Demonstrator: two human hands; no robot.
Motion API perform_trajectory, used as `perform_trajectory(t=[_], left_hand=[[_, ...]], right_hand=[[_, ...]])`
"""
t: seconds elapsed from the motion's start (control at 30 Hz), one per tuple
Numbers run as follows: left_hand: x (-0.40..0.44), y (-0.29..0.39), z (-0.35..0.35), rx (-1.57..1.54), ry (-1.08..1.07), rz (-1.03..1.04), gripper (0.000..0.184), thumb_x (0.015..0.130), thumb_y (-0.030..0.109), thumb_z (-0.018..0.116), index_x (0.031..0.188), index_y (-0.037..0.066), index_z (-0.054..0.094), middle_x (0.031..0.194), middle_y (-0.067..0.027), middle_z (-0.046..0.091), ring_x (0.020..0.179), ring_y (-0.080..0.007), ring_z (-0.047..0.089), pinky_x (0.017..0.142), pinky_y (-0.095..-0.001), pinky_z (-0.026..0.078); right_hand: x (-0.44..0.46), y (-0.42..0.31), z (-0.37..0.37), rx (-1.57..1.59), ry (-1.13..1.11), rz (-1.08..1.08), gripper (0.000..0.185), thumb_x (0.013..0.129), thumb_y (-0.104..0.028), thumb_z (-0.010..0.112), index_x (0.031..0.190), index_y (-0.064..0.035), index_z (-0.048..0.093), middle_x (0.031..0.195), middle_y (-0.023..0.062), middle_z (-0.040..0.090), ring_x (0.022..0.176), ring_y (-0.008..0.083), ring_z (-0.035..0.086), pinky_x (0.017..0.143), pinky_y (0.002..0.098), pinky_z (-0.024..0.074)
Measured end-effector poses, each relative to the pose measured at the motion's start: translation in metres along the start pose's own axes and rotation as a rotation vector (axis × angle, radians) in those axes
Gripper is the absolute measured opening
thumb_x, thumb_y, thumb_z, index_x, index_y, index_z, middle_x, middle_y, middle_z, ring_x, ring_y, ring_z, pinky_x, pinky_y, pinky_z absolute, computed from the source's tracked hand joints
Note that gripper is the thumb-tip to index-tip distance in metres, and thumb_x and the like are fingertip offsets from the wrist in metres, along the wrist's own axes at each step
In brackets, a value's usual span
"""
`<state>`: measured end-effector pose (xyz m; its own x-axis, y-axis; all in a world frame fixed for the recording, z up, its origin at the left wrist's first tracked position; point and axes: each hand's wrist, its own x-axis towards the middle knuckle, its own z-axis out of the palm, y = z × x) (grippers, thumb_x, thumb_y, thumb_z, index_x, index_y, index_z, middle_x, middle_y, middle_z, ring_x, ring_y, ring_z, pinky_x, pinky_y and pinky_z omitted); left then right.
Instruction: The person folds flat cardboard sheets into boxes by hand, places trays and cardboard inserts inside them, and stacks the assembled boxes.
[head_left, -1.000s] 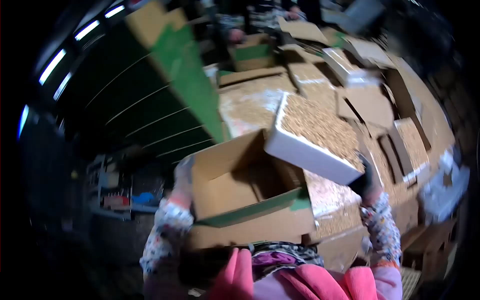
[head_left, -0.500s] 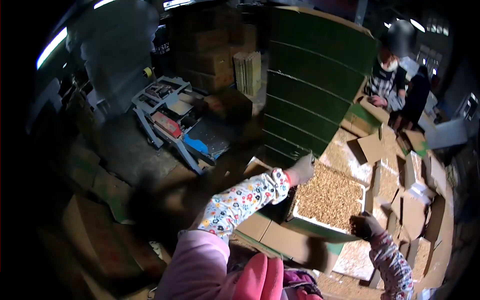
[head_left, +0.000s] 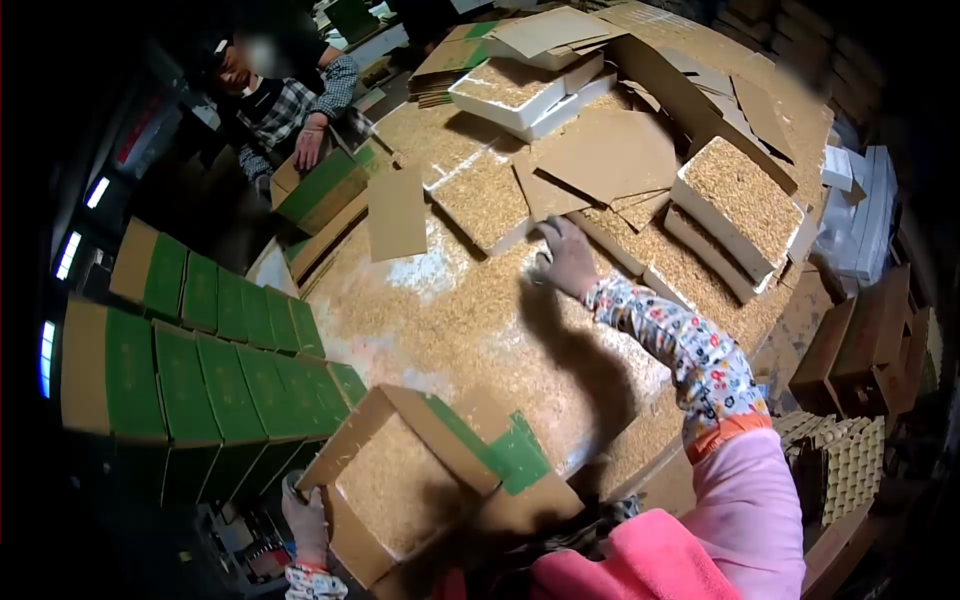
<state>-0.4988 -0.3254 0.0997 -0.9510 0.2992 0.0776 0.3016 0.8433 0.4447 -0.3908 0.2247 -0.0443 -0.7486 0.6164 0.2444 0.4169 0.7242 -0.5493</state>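
Observation:
At the lower left, my left hand point(head_left: 306, 522) grips the side wall of an open cardboard box point(head_left: 352, 535), fingers closed over its edge. Loose tan, grain-like bits point(head_left: 405, 485) fill the box; I cannot tell their kind. My right hand point(head_left: 568, 258) reaches over the middle of the table, fingers apart and slightly bent, holding nothing I can see. It is near the corner of a flat cardboard sheet point(head_left: 548, 192) and a white-sided tray point(head_left: 484, 210) of the same bits. Whether a fingertip touches the sheet is unclear.
Tan bits are scattered over the table point(head_left: 440, 320). White trays point(head_left: 740, 205) and loose cardboard sheets point(head_left: 610, 155) lie across its far side. Green-and-brown boxes point(head_left: 205, 370) stand in rows at left. Opposite, a co-worker's hand point(head_left: 311, 140) rests on a green-banded box point(head_left: 330, 195).
My view has swung from the green stack to the table. Both hands were at a white-rimmed container of tan bits; now my left hand grips the box and my right hand reaches across the table.

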Motion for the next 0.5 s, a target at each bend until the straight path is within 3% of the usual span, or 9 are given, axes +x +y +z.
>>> perform_trajectory(t=[0.07,0.1,0.13,0.17,0.27,0.3,0.37,0.4,0.5], left_hand=[[0.0,-0.001,0.008,0.019,0.039,-0.015,0.037,0.072,-0.001,0.063,0.107,-0.001,0.052,0.093,-0.0143,0.059,0.087,-0.0265,0.058,0.082,-0.0327,0.044],[-0.001,-0.015,0.009,0.017,0.065,-0.017,0.037,0.072,-0.002,0.063,0.107,0.0,0.052,0.093,-0.0144,0.059,0.088,-0.0264,0.057,0.082,-0.0324,0.044],[0.0,-0.022,0.009,0.016,0.094,-0.021,0.037,0.072,-0.002,0.063,0.107,0.0,0.052,0.093,-0.0144,0.059,0.088,-0.0264,0.057,0.083,-0.0322,0.044],[-0.001,-0.014,0.01,0.03,0.098,-0.032,0.038,0.072,-0.002,0.064,0.108,-0.001,0.052,0.094,-0.0146,0.059,0.088,-0.0266,0.057,0.083,-0.0323,0.044],[-0.006,0.003,0.007,0.035,0.112,-0.055,0.04,0.071,-0.001,0.064,0.109,-0.001,0.051,0.095,-0.0153,0.059,0.09,-0.0274,0.057,0.084,-0.033,0.044],[-0.005,0.008,0.008,0.016,0.116,-0.058,0.039,0.071,-0.001,0.065,0.108,-0.002,0.051,0.095,-0.0156,0.059,0.091,-0.0277,0.057,0.084,-0.0334,0.044],[-0.007,0.018,0.003,-0.018,0.085,-0.04,0.039,0.071,0.002,0.067,0.107,-0.002,0.052,0.096,-0.0173,0.06,0.09,-0.0295,0.059,0.083,-0.0349,0.045],[-0.003,0.022,0.0,-0.028,0.05,-0.019,0.04,0.071,0.005,0.069,0.106,-0.002,0.052,0.095,-0.0186,0.061,0.088,-0.0308,0.06,0.081,-0.036,0.046],[-0.003,0.016,0.0,-0.059,0.091,0.041,0.046,0.075,0.026,0.07,0.108,-0.001,0.053,0.099,-0.0216,0.061,0.094,-0.0355,0.059,0.081,-0.0371,0.046]], right_hand=[[0.057,0.063,0.018,-0.698,0.163,-0.189,0.072,0.071,-0.032,0.066,0.133,-0.0119,0.036,0.138,0.0189,0.031,0.132,0.0339,0.023,0.107,0.0557,0.0123],[0.072,0.072,0.003,-0.678,-0.028,-0.279,0.061,0.076,-0.03,0.06,0.131,-0.0132,0.04,0.139,0.0166,0.031,0.133,0.0329,0.022,0.108,0.0572,0.0095],[0.096,0.108,0.028,-0.782,0.082,-0.4,0.043,0.08,-0.025,0.053,0.122,-0.0143,0.051,0.14,0.0138,0.031,0.133,0.0315,0.023,0.109,0.056,0.0097],[0.105,0.102,0.021,-0.805,-0.05,-0.279,0.031,0.082,-0.019,0.047,0.11,-0.0142,0.06,0.137,0.0117,0.036,0.131,0.0301,0.026,0.109,0.0546,0.0124],[0.105,0.06,0.018,-0.51,0.111,-0.458,0.029,0.076,-0.019,0.054,0.103,-0.0151,0.062,0.123,0.0109,0.048,0.122,0.0304,0.036,0.106,0.0503,0.021],[0.091,0.032,0.01,-0.41,0.102,-0.585,0.027,0.075,-0.017,0.058,0.101,-0.0141,0.062,0.112,0.0103,0.052,0.109,0.0291,0.046,0.096,0.0451,0.0343],[0.061,-0.02,-0.007,-0.19,0.039,-0.694,0.026,0.08,-0.018,0.054,0.105,-0.0164,0.059,0.099,0.0083,0.056,0.099,0.0271,0.053,0.087,0.0416,0.0407],[0.05,-0.04,-0.01,-0.188,0.16,-0.708,0.027,0.08,-0.017,0.056,0.107,-0.0147,0.058,0.089,0.0079,0.057,0.086,0.0263,0.057,0.075,0.0388,0.0453],[-0.017,-0.173,-0.066,0.06,0.166,-0.781,0.02,0.076,-0.008,0.06,0.096,-0.0086,0.058,0.083,0.0089,0.057,0.082,0.0279,0.057,0.068,0.0376,0.0462]])
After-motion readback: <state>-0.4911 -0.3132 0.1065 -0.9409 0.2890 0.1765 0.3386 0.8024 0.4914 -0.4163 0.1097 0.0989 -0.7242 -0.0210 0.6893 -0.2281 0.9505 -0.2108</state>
